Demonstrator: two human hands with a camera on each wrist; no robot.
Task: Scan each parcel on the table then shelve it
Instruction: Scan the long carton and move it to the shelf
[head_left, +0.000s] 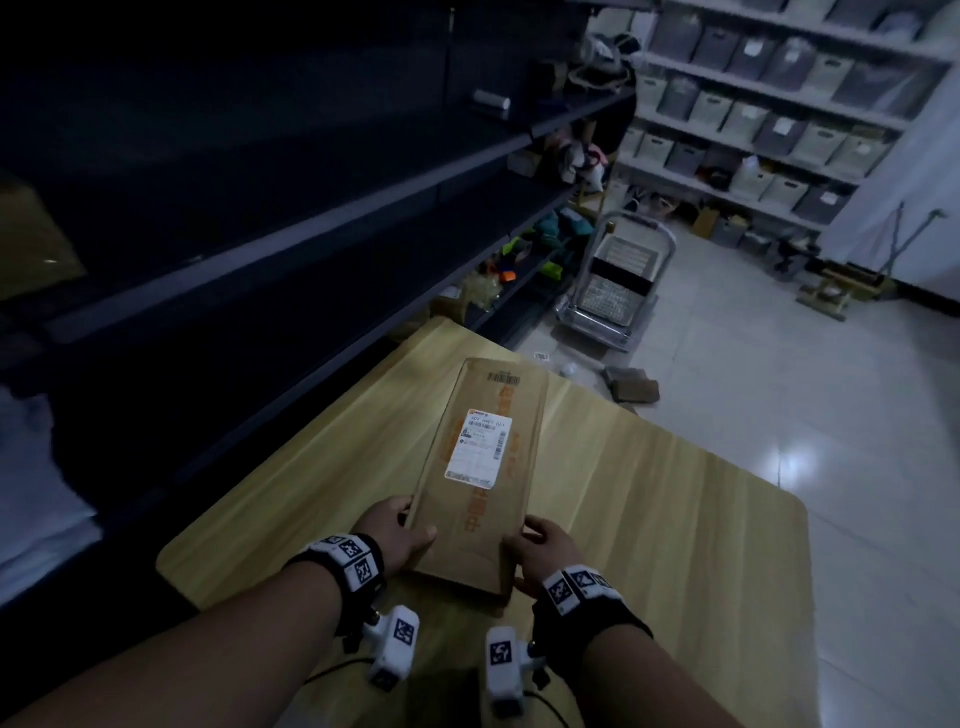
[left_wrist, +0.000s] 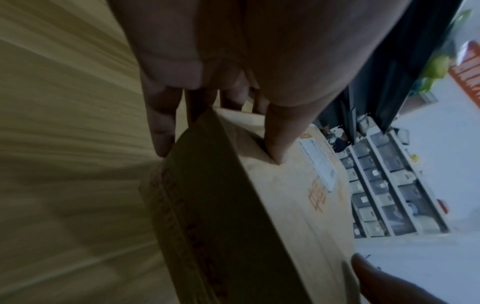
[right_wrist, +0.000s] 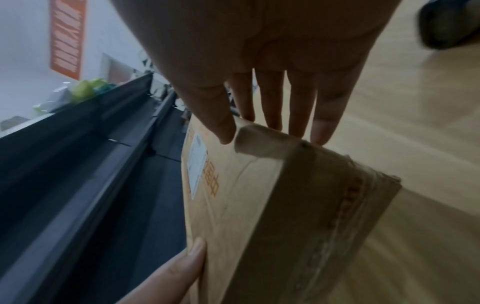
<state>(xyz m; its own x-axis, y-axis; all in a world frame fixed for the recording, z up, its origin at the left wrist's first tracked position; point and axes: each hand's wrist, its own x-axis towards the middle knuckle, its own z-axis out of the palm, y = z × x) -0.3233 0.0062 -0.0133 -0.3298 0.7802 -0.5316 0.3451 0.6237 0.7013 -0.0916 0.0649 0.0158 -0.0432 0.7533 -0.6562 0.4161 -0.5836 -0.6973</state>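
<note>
A long flat brown cardboard parcel (head_left: 480, 473) with orange print and a white shipping label (head_left: 478, 449) facing up is held over the wooden table (head_left: 675, 519). My left hand (head_left: 402, 530) grips its near left corner, thumb on top and fingers underneath. My right hand (head_left: 540, 551) grips its near right corner the same way. In the left wrist view the thumb presses the parcel (left_wrist: 259, 205) top. In the right wrist view the thumb lies on the parcel (right_wrist: 246, 195) and the fingers reach under it.
Dark metal shelving (head_left: 260, 208) runs along the left, close to the table's far edge. A folding cart (head_left: 618, 280) stands on the tiled floor beyond the table. A small box (head_left: 634, 387) lies on the floor. White shelves of grey bins (head_left: 753, 119) line the back wall.
</note>
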